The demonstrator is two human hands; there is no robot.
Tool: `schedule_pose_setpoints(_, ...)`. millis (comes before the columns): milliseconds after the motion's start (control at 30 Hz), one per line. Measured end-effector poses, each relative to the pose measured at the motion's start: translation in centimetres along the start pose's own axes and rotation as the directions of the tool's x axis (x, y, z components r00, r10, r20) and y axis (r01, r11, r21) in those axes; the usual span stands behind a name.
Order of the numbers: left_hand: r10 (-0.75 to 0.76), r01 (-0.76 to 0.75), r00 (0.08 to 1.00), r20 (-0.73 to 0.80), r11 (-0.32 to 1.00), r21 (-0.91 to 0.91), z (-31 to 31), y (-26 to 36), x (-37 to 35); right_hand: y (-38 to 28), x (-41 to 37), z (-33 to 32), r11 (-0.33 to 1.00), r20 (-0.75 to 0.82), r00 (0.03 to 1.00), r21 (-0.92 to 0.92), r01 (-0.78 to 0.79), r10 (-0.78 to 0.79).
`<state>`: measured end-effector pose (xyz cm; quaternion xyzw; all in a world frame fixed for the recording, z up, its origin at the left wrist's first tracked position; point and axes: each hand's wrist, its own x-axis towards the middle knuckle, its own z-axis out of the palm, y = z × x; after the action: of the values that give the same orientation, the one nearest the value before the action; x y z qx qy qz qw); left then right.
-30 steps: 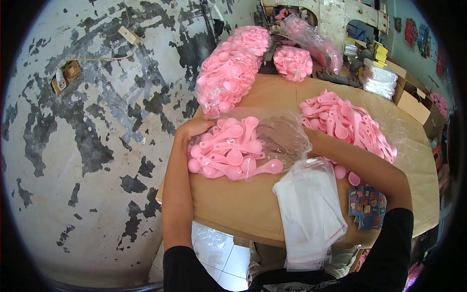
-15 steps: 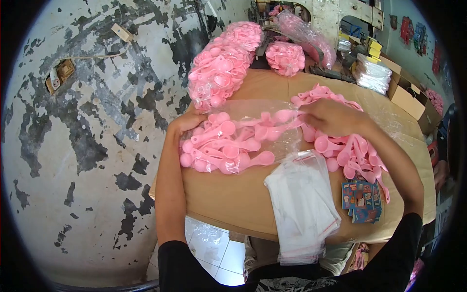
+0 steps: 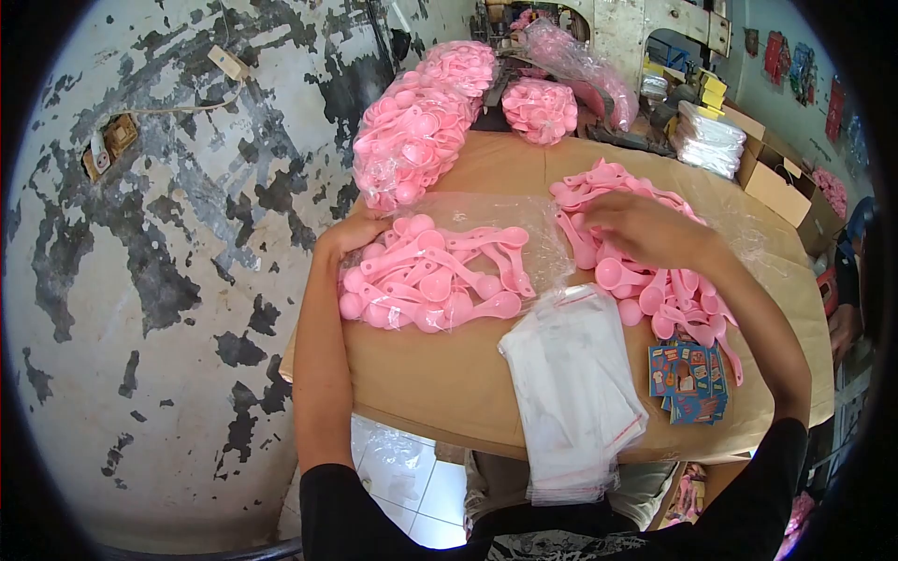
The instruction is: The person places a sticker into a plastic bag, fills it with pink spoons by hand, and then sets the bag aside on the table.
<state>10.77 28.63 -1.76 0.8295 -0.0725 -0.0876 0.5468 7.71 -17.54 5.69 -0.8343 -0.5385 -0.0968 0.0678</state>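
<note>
A clear plastic bag (image 3: 505, 210) lies on its side with many pink measuring spoons (image 3: 435, 280) inside. My left hand (image 3: 357, 232) grips the bag's upper left edge, its fingertips partly hidden by plastic and spoons. To the right, a heap of loose pink spoons (image 3: 664, 294) covers the table. My right hand (image 3: 645, 229) is over this heap, fingers loosely bent and pointing left, with no spoon visible in them. Flat clear bags (image 3: 571, 393) are stacked near the front edge. Right of them sits a pile of printed cards (image 3: 689, 381).
Filled bags of pink spoons (image 3: 416, 131) stand at the table's back left, with a smaller filled bag (image 3: 541, 110) beside them. An open cardboard box (image 3: 778, 192) and a plastic-wrapped stack (image 3: 708, 140) are at the back right. A peeling wall (image 3: 168, 280) borders the left side.
Several spoons at the bag's right opening have moved left and settled inside it. My right hand has gone from the bag's opening to the loose heap. The whole view has shifted slightly.
</note>
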Motion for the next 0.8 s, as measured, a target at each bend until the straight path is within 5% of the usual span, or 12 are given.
schedule_pose_setpoints(67,-0.072,0.078,0.995,0.064,0.991,-0.106,0.0,0.7,-0.1,-0.7,3.0,3.1,0.998,-0.010,1.000,0.061,-0.007,0.008)
schedule_pose_setpoints(133,0.016,-0.015,1.000,0.022,0.999,-0.051,0.5,0.5,-0.1,-1.0,5.8,5.4,0.994,0.029,0.998,0.095,0.056,-0.059)
schedule_pose_setpoints(367,-0.112,0.109,0.991,0.076,0.993,0.038,-0.2,1.1,-0.5,-0.7,9.6,6.9,0.990,0.091,0.994,-0.128,0.065,-0.053)
schedule_pose_setpoints(467,0.001,-0.002,1.000,0.029,0.999,0.035,-0.1,0.8,-0.2,-0.6,7.1,6.4,0.983,-0.113,0.982,-0.122,0.134,-0.148)
schedule_pose_setpoints(567,-0.015,0.017,0.995,0.094,0.999,-0.030,-0.5,0.1,0.5,-1.7,4.2,2.6,0.918,0.112,0.986,-0.391,-0.069,0.122)
schedule_pose_setpoints(667,-0.024,0.024,0.998,0.061,1.000,0.004,-0.3,0.3,0.2,-1.9,0.4,-1.2,0.957,-0.075,0.992,-0.267,-0.116,0.099)
schedule_pose_setpoints(800,0.096,-0.096,0.995,-0.006,0.992,0.076,-0.3,-0.4,0.1,-1.6,-3.6,-5.4,0.904,-0.054,0.944,-0.277,-0.327,0.325)
